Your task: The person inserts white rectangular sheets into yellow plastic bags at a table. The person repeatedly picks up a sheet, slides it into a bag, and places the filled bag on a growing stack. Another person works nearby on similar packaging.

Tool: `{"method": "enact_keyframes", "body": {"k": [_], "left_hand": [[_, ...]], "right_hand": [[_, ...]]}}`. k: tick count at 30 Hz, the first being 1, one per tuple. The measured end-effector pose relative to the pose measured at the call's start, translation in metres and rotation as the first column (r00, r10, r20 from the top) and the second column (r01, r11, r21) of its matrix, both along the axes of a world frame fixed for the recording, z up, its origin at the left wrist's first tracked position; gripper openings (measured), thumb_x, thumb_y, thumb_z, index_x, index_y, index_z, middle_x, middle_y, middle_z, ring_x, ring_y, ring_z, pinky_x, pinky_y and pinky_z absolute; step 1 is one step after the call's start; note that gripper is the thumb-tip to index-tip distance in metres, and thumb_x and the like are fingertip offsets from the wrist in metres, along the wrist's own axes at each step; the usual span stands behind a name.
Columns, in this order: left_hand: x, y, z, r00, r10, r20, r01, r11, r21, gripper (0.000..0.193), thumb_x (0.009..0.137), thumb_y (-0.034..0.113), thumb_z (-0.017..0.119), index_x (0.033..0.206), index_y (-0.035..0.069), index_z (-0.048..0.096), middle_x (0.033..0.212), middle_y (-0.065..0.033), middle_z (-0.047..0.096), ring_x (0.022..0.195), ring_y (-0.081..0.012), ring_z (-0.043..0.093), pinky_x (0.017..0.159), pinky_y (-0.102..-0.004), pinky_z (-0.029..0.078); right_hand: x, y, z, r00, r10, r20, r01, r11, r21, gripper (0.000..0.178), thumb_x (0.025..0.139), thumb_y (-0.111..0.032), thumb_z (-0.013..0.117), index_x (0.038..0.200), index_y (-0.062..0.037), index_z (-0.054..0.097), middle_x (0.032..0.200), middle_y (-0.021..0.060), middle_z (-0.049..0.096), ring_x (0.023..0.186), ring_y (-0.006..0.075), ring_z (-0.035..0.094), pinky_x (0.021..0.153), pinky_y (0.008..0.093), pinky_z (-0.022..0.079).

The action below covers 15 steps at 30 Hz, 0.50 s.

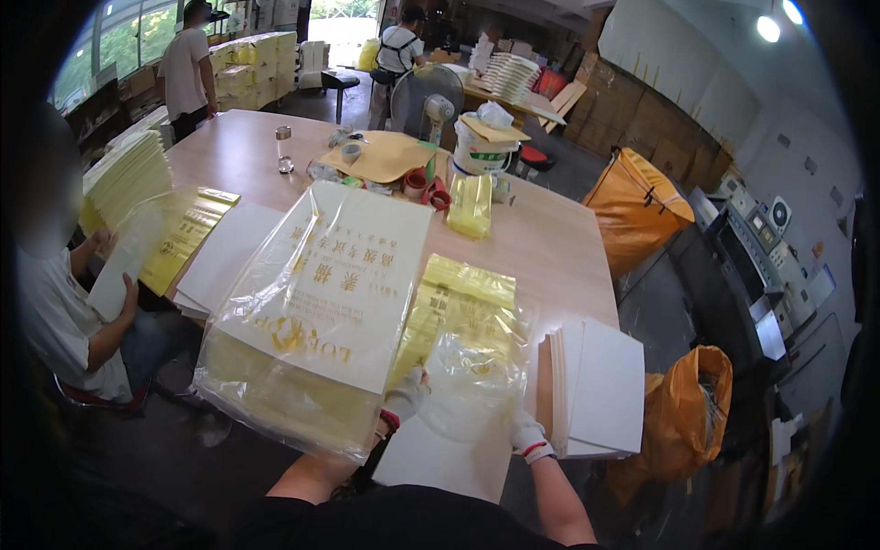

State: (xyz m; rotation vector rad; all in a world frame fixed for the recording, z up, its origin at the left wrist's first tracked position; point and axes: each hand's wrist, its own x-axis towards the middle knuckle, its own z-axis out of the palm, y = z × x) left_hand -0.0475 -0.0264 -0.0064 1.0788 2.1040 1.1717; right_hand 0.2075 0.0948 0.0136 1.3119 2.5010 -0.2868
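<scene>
In front of me, a clear plastic bag (467, 390) lies over a yellow printed bag (445, 298), its near end covering part of a block of white paper (447, 458). My left hand (408, 394), in a white glove with a red cuff, is closed at the bag's left edge. On the other side my right hand (529, 434), gloved alike, pinches the right edge near the paper; its fingertips are partly hidden. Left of my hands rests a pile of filled clear bags (344, 275) with a white printed sheet on top.
White paper stacks (600, 390) stand at the table's right edge. A co-worker (64, 302) sits at the left, handling white sheets. Farther back are a glass bottle (284, 149), tape rolls (415, 186), a white bucket (480, 147) and a fan (428, 103). Orange sacks (634, 206) stand right.
</scene>
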Motion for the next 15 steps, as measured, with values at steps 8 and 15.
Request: {"method": "enact_keyframes", "body": {"k": [8, 15], "left_hand": [[0.019, -0.057, 0.001, 0.956, -0.125, -0.265, 0.098, 0.989, -0.112, 0.019, 0.08, 0.017, 0.051, 0.092, 0.003, 0.045, 0.084, -0.0204, 0.052, 0.07, -0.0387, 0.053, 0.063, -0.0481, 0.042], [0.053, -0.175, 0.043, 0.496, -0.26, 0.828, 0.296, 0.948, 0.12, 0.031, 0.082, 0.006, 0.044, 0.113, 0.002, 0.047, 0.102, -0.0153, 0.053, 0.091, -0.0231, 0.053, 0.075, -0.0366, 0.043]], "right_hand": [[0.013, -0.056, 0.015, 0.969, -0.172, -0.178, 0.133, 0.969, -0.208, 0.071, 0.084, -0.033, 0.045, 0.138, -0.0093, 0.004, 0.092, 0.0222, 0.06, 0.078, 0.0394, 0.059, 0.068, 0.0525, 0.044], [0.077, -0.195, 0.06, 0.862, 0.052, -0.504, -0.141, 0.98, -0.14, 0.053, 0.077, -0.013, 0.051, 0.128, -0.0092, 0.037, 0.074, 0.0187, 0.058, 0.063, 0.0327, 0.057, 0.049, 0.0417, 0.044]]}}
